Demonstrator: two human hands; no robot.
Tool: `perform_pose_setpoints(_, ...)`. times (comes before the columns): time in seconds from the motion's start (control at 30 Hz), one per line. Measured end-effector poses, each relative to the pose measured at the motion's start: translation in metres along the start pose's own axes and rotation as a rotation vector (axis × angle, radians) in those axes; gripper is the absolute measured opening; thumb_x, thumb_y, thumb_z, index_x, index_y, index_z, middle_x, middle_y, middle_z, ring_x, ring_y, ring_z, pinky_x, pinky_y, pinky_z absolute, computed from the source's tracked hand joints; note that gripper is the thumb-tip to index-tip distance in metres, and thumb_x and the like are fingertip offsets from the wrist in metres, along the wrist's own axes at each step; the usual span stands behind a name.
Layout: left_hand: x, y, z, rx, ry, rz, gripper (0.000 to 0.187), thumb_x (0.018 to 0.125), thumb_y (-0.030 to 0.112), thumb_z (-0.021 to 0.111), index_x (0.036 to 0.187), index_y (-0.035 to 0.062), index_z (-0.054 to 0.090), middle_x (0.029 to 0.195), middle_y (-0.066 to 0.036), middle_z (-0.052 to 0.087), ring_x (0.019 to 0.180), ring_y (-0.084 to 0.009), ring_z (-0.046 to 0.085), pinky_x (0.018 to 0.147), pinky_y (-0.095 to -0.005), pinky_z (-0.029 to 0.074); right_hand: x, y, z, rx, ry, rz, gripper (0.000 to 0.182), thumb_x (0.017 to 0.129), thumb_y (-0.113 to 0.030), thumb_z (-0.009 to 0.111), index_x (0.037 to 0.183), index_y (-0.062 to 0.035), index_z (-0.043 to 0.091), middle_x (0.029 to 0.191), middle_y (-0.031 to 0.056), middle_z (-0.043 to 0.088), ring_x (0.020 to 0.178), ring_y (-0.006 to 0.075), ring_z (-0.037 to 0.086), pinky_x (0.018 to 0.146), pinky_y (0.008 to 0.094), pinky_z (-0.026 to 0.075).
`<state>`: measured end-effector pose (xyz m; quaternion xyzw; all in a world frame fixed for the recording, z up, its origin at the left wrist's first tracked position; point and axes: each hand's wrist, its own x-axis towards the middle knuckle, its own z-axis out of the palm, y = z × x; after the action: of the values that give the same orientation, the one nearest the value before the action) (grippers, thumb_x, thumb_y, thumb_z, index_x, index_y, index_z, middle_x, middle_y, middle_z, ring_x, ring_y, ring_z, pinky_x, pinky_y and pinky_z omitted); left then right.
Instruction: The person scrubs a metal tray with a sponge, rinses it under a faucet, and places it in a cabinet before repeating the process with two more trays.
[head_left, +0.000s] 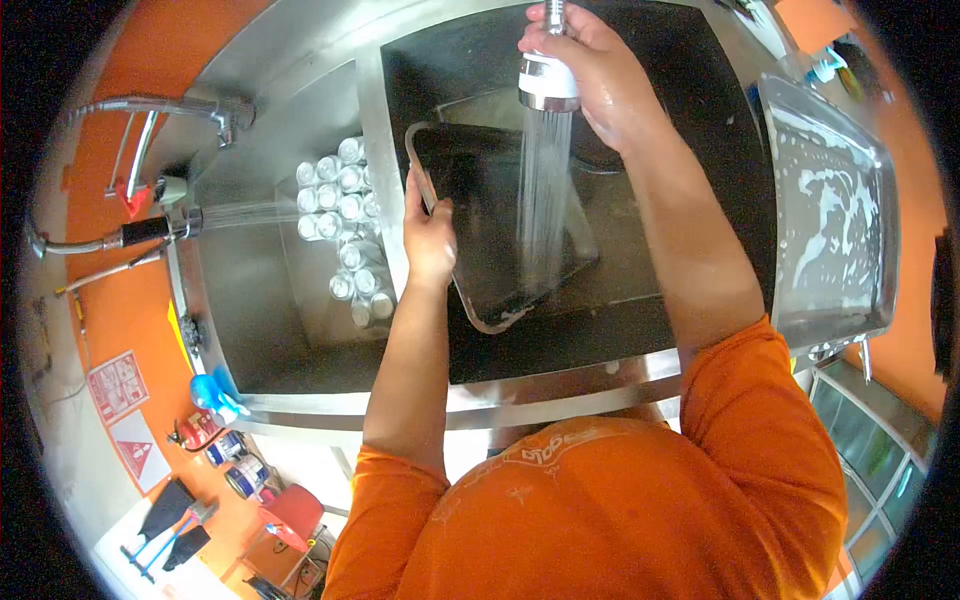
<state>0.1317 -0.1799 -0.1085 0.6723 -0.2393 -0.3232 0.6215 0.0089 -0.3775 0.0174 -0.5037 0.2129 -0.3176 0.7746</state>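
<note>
My left hand (pixel 430 235) grips the left rim of a rectangular metal pan (pixel 468 298), which it holds tilted inside the right sink basin (pixel 690 230). The pan's inside looks dark and wet. Higher up, my right hand (pixel 598 75) is closed around a white and silver spray head (pixel 548 82). Water streams straight down from it into the pan. Part of the spray head's hose fitting runs out of view at the top edge.
In the left basin (pixel 250 340) stand several silver cans (pixel 340 200), with water from a second sprayer (pixel 160 228) running toward them. A soapy metal tray (pixel 840 210) lies right of the sink. A blue cloth-like item (pixel 213 395) sits at the front left corner.
</note>
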Motion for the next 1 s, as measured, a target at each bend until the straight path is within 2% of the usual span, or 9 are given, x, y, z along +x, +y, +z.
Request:
perform_pose_setpoints(0.1, -0.003, 0.005, 0.003, 0.009, 0.010, 0.002, 0.057, 0.077, -0.005, 0.042, 0.131, -0.0012, 0.023, 0.130, -0.013, 0.035, 0.119, -0.0194, 0.035, 0.098, -0.0263, 0.024, -0.006, 0.010, 0.015, -0.224, 0.216, -0.087, 0.028, 0.083, -0.018, 0.051, 0.108, -0.0040, 0.049, 0.094, 0.0049, 0.057, 0.082, 0.0132, 0.053, 0.073, 0.0264, 0.043)
perform_pose_setpoints(0.2, -0.003, -0.001, 0.002, 0.055, 0.038, 0.016, 0.056, 0.078, -0.003, 0.043, 0.131, -0.0009, 0.024, 0.129, -0.012, 0.036, 0.118, -0.0191, 0.035, 0.097, -0.0263, 0.025, -0.030, 0.062, 0.027, 0.258, 0.316, -0.110, 0.041, 0.089, -0.038, 0.041, 0.114, -0.0060, 0.043, 0.102, 0.0101, 0.054, 0.089, 0.0213, 0.055, 0.079, 0.0324, 0.043)
perform_pose_setpoints(0.3, -0.005, 0.002, 0.001, -0.028, -0.008, 0.024, 0.055, 0.080, 0.000, 0.044, 0.131, -0.0006, 0.024, 0.129, -0.013, 0.036, 0.118, -0.0193, 0.035, 0.097, -0.0264, 0.025, -0.076, 0.118, 0.020, 0.331, 0.437, 0.284, 0.047, 0.089, -0.043, 0.035, 0.112, -0.0030, 0.044, 0.100, 0.0110, 0.054, 0.089, 0.0222, 0.055, 0.076, 0.0344, 0.045)
perform_pose_setpoints(0.5, -0.025, -0.008, 0.014, 0.237, -0.032, 0.066, 0.072, 0.070, -0.001, 0.043, 0.134, -0.0002, 0.010, 0.136, -0.022, 0.018, 0.127, -0.0299, 0.020, 0.102, -0.0322, 0.017, -0.112, 0.150, -0.015, -0.554, -0.409, 0.485, 0.036, 0.078, -0.024, 0.058, 0.104, -0.0006, 0.049, 0.100, 0.0123, 0.054, 0.088, 0.0210, 0.055, 0.078, 0.0324, 0.044)
perform_pose_setpoints(0.57, -0.038, 0.000, 0.029, 0.382, 0.000, 0.066, 0.071, 0.070, 0.001, 0.043, 0.133, -0.0018, 0.010, 0.136, -0.025, 0.010, 0.128, -0.0347, 0.011, 0.104, -0.0356, 0.014, -0.127, 0.121, 0.005, -0.779, -0.587, 0.162, 0.045, 0.076, -0.026, 0.061, 0.108, 0.0010, 0.046, 0.106, 0.0181, 0.052, 0.097, 0.0245, 0.052, 0.085, 0.0336, 0.040)
perform_pose_setpoints(0.7, -0.045, 0.031, 0.057, 0.363, 0.126, 0.036, 0.069, 0.070, 0.003, 0.044, 0.133, 0.0058, 0.016, 0.135, -0.028, 0.001, 0.126, -0.0390, 0.012, 0.103, -0.0355, 0.017, -0.173, 0.105, 0.016, -0.856, -0.444, 0.169, 0.055, 0.075, -0.018, 0.058, 0.122, -0.0040, 0.033, 0.103, 0.0279, 0.051, 0.092, 0.0390, 0.053, 0.076, 0.0444, 0.043)
perform_pose_setpoints(0.8, -0.041, 0.048, 0.061, 0.577, 0.117, 0.438, 0.050, 0.074, 0.010, 0.047, 0.123, 0.0081, 0.038, 0.130, -0.023, 0.026, 0.124, -0.0356, 0.022, 0.100, -0.0465, 0.019, -0.183, 0.071, 0.020, -1.009, -0.335, 0.429, 0.047, 0.075, -0.011, 0.054, 0.119, -0.0047, 0.039, 0.099, 0.0247, 0.053, 0.093, 0.0389, 0.052, 0.080, 0.0416, 0.042)
perform_pose_setpoints(0.93, -0.047, 0.078, 0.062, 0.978, -0.274, 0.641, 0.023, 0.079, 0.031, 0.051, 0.071, 0.0118, 0.061, 0.078, -0.001, 0.060, 0.094, -0.0226, 0.052, 0.088, -0.0664, 0.015, -0.165, 0.014, 0.006, -1.295, -0.157, 0.108, 0.021, 0.080, -0.025, 0.048, 0.094, -0.0103, 0.055, 0.076, 0.0179, 0.060, 0.070, 0.0369, 0.058, 0.063, 0.0465, 0.046)
perform_pose_setpoints(1.0, -0.048, 0.101, 0.065, 1.035, -0.294, 0.555, 0.026, 0.081, 0.033, 0.050, 0.071, 0.0106, 0.060, 0.079, -0.002, 0.060, 0.087, -0.0245, 0.053, 0.086, -0.0633, 0.020, -0.151, -0.011, 0.005, -1.454, -0.187, 0.019, 0.020, 0.081, -0.027, 0.048, 0.090, -0.0113, 0.057, 0.076, 0.0173, 0.060, 0.069, 0.0364, 0.058, 0.063, 0.0460, 0.046)
